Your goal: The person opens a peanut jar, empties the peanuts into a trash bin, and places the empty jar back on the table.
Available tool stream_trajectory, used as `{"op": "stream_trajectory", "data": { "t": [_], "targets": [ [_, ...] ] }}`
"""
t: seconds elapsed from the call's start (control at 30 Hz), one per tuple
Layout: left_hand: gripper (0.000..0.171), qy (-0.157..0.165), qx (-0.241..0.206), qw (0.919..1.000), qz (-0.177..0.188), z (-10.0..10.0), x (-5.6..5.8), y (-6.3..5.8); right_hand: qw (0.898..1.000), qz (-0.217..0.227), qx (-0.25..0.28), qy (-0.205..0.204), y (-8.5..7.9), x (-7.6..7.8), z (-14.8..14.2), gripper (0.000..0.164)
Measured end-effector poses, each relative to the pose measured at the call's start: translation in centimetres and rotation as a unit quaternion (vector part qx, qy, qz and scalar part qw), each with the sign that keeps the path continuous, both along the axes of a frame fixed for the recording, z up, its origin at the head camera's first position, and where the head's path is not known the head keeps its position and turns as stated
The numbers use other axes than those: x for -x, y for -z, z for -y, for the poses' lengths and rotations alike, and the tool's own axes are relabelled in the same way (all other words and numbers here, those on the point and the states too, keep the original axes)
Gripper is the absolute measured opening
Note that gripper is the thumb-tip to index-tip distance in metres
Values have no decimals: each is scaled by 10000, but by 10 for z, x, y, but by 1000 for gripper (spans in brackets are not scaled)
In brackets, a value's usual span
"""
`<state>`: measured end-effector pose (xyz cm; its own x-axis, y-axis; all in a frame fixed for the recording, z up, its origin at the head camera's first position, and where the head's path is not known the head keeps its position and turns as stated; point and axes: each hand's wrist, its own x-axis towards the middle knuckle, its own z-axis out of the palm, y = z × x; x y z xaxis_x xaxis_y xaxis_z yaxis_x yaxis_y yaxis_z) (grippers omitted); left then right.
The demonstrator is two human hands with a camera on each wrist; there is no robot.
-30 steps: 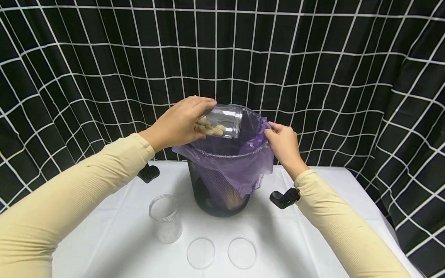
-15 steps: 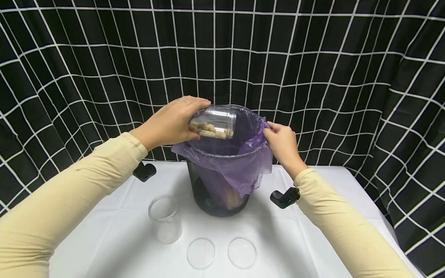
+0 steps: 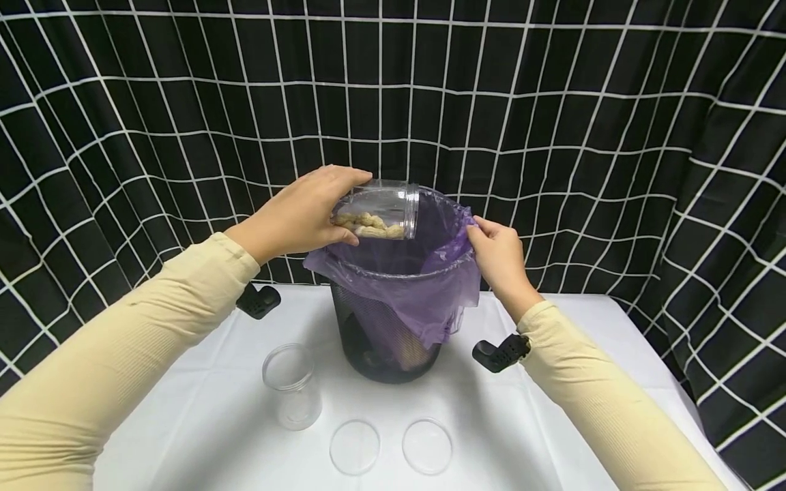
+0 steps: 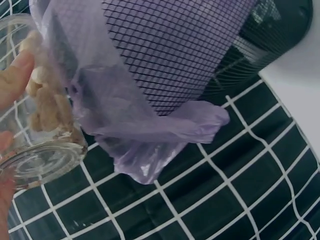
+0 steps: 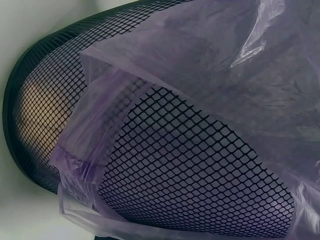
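My left hand (image 3: 307,210) grips a clear plastic jar (image 3: 393,201) around its base end. The jar lies on its side over the bin's mouth, its open end facing right, with several peanuts (image 3: 371,225) along its lower wall. In the left wrist view, peanuts (image 4: 47,100) show through the jar wall. My right hand (image 3: 500,256) pinches the purple bag (image 3: 424,300) at the right of the rim. That bag lines a black mesh bin (image 3: 362,341) and hangs over its edge. Something tan shows through the mesh low in the right wrist view.
A second clear jar (image 3: 293,389) stands lidless on the white tablecloth (image 3: 202,423), left of the bin. Two clear round lids (image 3: 355,447) lie in front. Behind the table hangs a black curtain (image 3: 393,82) with a white grid.
The left hand and jar have shifted slightly left since a second ago. Peanuts inside have slid along the jar wall. The right hand keeps its hold on the bag.
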<state>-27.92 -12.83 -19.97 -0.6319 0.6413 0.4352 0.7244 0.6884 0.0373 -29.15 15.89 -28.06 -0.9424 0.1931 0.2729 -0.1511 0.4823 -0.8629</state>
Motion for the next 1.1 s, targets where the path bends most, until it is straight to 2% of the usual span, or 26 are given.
{"op": "stream_trajectory", "data": {
  "t": [0.27,0.43,0.7,0.93,1.1],
  "targets": [
    [73,59,102,9997,-215,1,-1,-1,9999,-36,-123,-45,1,1,1,45],
    [72,46,-208,9992,-343,1,-2,0,9991,-56,-420,-60,-1,2,1,45],
    [72,-137,-22,9999,21,2,-2,12,9976,-87,-678,-71,-2,2,2,44],
    [71,38,-380,9990,-215,2,-4,8,9977,-82,-671,-39,-2,2,0,43],
    [71,-25,-211,9998,30,3,-4,14,9981,-88,-613,-48,-2,2,0,43]
  ]
}}
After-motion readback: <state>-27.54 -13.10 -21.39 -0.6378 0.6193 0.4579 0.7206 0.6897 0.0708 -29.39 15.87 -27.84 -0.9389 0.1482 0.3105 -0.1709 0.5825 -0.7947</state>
